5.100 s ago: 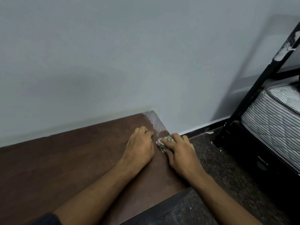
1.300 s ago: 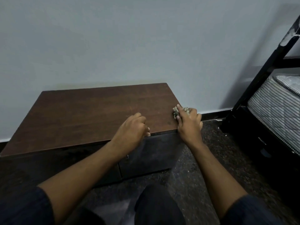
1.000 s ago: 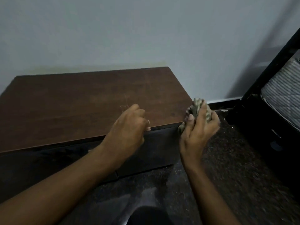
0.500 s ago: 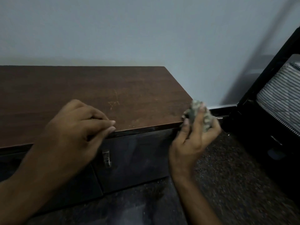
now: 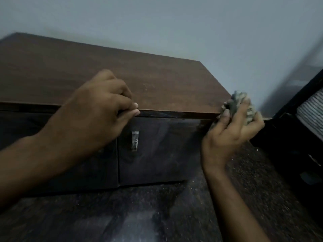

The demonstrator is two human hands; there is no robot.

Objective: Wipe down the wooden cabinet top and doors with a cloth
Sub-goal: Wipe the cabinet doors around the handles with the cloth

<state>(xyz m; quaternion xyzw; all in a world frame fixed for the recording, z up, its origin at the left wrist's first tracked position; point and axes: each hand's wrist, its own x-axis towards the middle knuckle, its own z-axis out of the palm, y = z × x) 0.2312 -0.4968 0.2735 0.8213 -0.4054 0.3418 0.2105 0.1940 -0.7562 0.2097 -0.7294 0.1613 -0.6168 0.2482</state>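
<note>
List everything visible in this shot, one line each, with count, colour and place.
cabinet top: one, brown wood, against the wall
cabinet doors: two, dark, shut, under the top
handle: one, metal, on the right door
cloth: one, grey-green, bunched, at the top's right front corner
wall: one, pale grey, behind
floor: dark, speckled
bed frame: one, black, far right
mattress: one, striped, on the frame
left hand: fingers curled at the top's front edge
right hand: grips the cloth
</note>
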